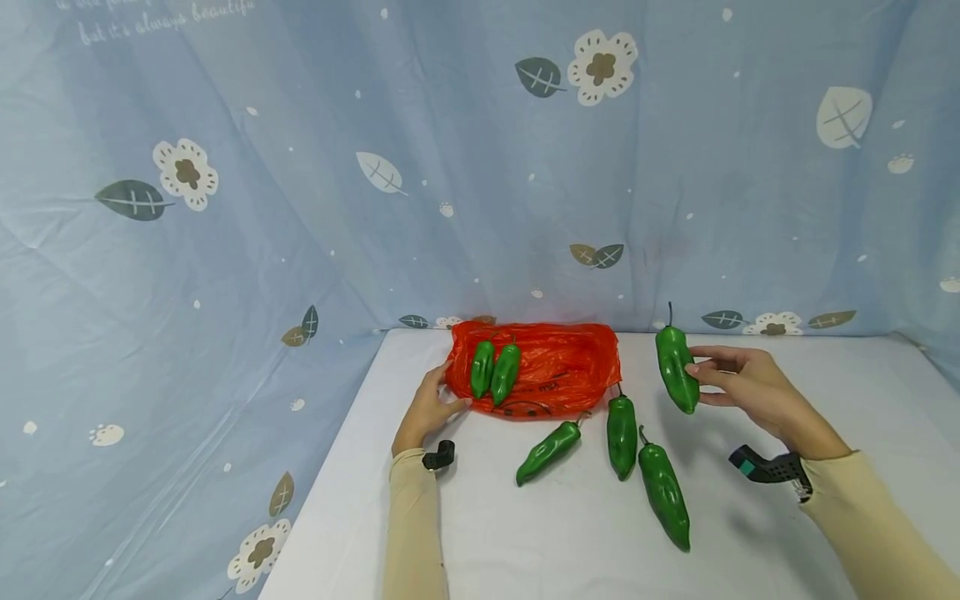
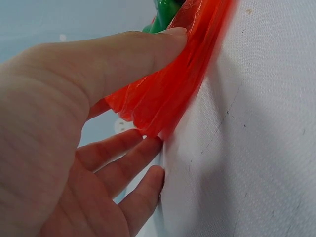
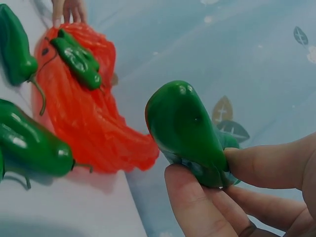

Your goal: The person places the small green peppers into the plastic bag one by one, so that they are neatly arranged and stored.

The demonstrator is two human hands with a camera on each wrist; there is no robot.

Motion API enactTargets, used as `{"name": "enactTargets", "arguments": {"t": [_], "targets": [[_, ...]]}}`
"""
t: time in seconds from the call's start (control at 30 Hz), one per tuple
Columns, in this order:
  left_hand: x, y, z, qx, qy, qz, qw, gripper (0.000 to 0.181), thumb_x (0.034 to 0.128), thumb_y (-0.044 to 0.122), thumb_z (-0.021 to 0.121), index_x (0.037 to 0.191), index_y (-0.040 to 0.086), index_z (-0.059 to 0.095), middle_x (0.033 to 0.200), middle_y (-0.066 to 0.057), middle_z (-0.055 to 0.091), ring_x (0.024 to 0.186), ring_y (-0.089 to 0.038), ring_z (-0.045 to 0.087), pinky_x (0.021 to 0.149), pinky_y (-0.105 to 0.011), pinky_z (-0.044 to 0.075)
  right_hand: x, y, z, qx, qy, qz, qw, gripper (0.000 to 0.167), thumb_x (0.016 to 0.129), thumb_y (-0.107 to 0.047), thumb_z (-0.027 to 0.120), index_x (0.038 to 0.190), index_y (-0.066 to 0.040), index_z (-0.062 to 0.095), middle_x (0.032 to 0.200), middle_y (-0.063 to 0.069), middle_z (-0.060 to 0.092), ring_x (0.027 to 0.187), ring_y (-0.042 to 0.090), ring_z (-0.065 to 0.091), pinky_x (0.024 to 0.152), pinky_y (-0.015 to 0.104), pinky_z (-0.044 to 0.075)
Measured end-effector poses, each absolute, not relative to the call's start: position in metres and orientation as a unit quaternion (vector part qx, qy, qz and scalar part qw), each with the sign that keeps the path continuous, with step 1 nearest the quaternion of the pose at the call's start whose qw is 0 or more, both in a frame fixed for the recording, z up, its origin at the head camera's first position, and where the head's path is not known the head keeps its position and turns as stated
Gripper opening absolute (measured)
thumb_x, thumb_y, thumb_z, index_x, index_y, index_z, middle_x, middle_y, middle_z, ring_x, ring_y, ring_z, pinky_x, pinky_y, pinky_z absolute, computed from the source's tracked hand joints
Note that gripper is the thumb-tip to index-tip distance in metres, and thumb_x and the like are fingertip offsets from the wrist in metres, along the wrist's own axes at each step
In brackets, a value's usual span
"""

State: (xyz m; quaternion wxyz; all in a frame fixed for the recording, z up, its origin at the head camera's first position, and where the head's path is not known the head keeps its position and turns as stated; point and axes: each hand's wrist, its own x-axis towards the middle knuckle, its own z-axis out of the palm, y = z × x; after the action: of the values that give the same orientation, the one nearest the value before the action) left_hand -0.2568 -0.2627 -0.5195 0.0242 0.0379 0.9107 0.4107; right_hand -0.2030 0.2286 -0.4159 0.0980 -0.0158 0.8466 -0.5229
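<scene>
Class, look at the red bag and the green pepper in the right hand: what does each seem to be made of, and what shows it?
Red bag: probably thin plastic film, slightly shiny, judging by its fine crinkles and gathered folds.
Green pepper in the right hand: smooth and glossy, with bright highlights; real flesh or moulded plastic, the look leaves open.

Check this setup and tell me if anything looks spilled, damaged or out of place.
Nothing stands out as spilled or damaged. The red bag is crumpled, as thin plastic often is, and three green peppers lie loose at different angles on the white table.
</scene>
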Motion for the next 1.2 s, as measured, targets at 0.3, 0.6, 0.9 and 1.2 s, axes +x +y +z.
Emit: {"name": "enactTargets", "arguments": {"t": [0.3, 0.6, 0.9, 1.2], "targets": [[-0.257, -0.263, -0.519, 0.043, 0.909, 0.414, 0.018, 0.087, 0.0864, 0.021, 0.082, 0.16, 0.01, 0.036, 0.157, -0.02, 0.044, 0.143, -0.04, 0.047, 0.122, -0.059, 0.038, -0.21, 0.212, -0.408, -0.031, 0.833, -0.543, 0.096, 0.062, 0.104, -0.024, 0.062, 0.151, 0.01, 0.041, 0.112, 0.01, 0.063, 0.088, -0.003, 0.069, 0.082, 0.032, 0.065], [-0.258, -0.262, -0.52, 0.037, 0.911, 0.409, 0.025, 0.087, 0.0874, 0.02, 0.082, 0.161, 0.011, 0.035, 0.16, -0.018, 0.042, 0.145, -0.04, 0.046, 0.123, -0.058, 0.037, -0.217, 0.191, -0.4, -0.035, 0.821, -0.558, 0.111, 0.062, 0.104, -0.024, 0.062, 0.153, 0.008, 0.041, 0.118, 0.018, 0.06, 0.09, 0.003, 0.07, 0.087, 0.039, 0.064], [-0.258, -0.263, -0.52, 0.043, 0.906, 0.421, 0.016, 0.088, 0.0859, 0.019, 0.083, 0.16, 0.009, 0.036, 0.155, -0.02, 0.046, 0.142, -0.04, 0.047, 0.123, -0.059, 0.036, -0.229, 0.165, -0.398, -0.052, 0.805, -0.579, 0.119, 0.058, 0.104, -0.022, 0.061, 0.15, 0.008, 0.044, 0.123, 0.023, 0.057, 0.092, 0.008, 0.071, 0.086, 0.038, 0.064], [-0.256, -0.263, -0.519, 0.046, 0.904, 0.424, 0.012, 0.088, 0.0854, 0.017, 0.082, 0.16, 0.008, 0.036, 0.154, -0.02, 0.047, 0.141, -0.04, 0.048, 0.123, -0.059, 0.037, -0.237, 0.143, -0.401, -0.049, 0.789, -0.598, 0.131, 0.056, 0.104, -0.018, 0.062, 0.15, 0.008, 0.045, 0.121, 0.021, 0.059, 0.09, 0.008, 0.072, 0.086, 0.038, 0.065]]}}
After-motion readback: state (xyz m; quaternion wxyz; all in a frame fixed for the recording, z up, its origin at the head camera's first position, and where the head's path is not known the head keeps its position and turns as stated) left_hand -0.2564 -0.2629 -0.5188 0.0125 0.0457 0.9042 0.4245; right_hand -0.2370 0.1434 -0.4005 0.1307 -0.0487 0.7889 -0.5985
